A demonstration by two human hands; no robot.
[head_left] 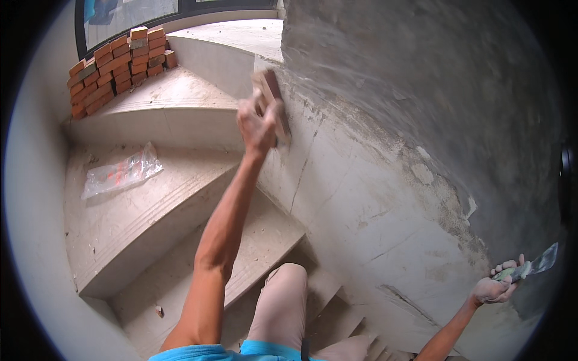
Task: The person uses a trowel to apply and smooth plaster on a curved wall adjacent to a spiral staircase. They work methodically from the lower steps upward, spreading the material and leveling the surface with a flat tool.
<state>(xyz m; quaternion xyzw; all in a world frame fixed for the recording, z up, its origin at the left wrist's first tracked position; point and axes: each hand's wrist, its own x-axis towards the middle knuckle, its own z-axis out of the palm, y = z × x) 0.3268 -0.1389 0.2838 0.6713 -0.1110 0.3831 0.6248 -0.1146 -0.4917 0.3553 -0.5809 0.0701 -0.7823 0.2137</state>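
Stretched far forward, my left hand (257, 127) is closed around the grip of a brown plastering float (272, 90). The float lies against the wall, at the upper end of the pale skirting panel (337, 198) beside the stairs; motion blurs it slightly. At the lower right, my right hand (497, 287) grips a putty knife (522, 271) by its green handle. Its smeared metal blade points up and outward, close to the grey wall. Pale dust or plaster coats the fingers of both hands. Rough, crumbly mortar (415, 162) runs along the panel's upper edge, below the grey plastered wall (433, 78).
Winding stone stairs (174, 198) rise on the left and drop away at the lower right. Red bricks (120, 63) are stacked on an upper step, under a dark-framed window (129, 12). A crumpled clear plastic bag (123, 172) and a small shard (159, 311) lie on lower treads.
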